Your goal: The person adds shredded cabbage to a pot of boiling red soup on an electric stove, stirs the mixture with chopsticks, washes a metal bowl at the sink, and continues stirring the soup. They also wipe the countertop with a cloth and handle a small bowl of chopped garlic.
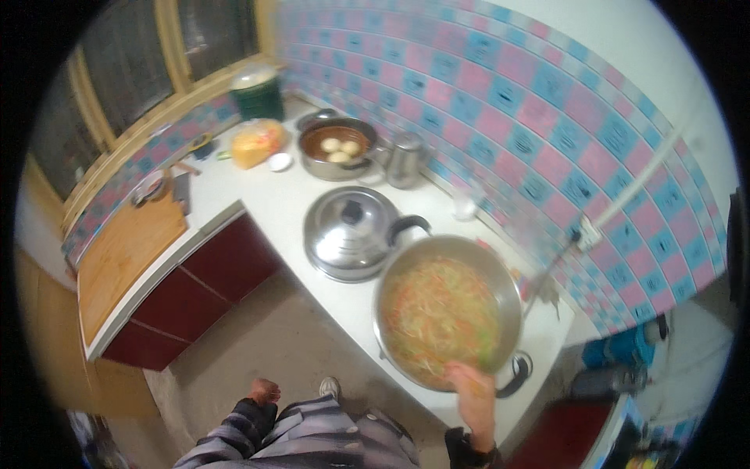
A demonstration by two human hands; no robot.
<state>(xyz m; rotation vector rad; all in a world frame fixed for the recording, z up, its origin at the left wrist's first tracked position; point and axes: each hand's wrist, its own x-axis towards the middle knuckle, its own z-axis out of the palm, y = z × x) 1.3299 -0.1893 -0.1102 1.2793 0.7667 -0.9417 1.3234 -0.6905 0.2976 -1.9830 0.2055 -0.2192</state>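
A large steel pot [510, 293] on the white counter holds cooked shredded vegetables in broth, orange and pale green. Over the pot's near rim is my right hand [466, 381], fingers bent down towards the food; blur hides whether it grips a utensil. My left hand [265, 391] hangs low above the floor, away from the counter, its fingers curled and nothing visible in it. Beside the pot, on its left, lies a domed steel lid [351, 234] with a black knob.
Behind the lid stand a smaller pan [328, 169] with reddish-brown contents and several pale round pieces, and a steel jug [404, 161]. A bagged yellow food [252, 143] and a green container [258, 97] sit in the corner. A wooden cutting board [132, 246] and a cleaver [182, 192] lie left.
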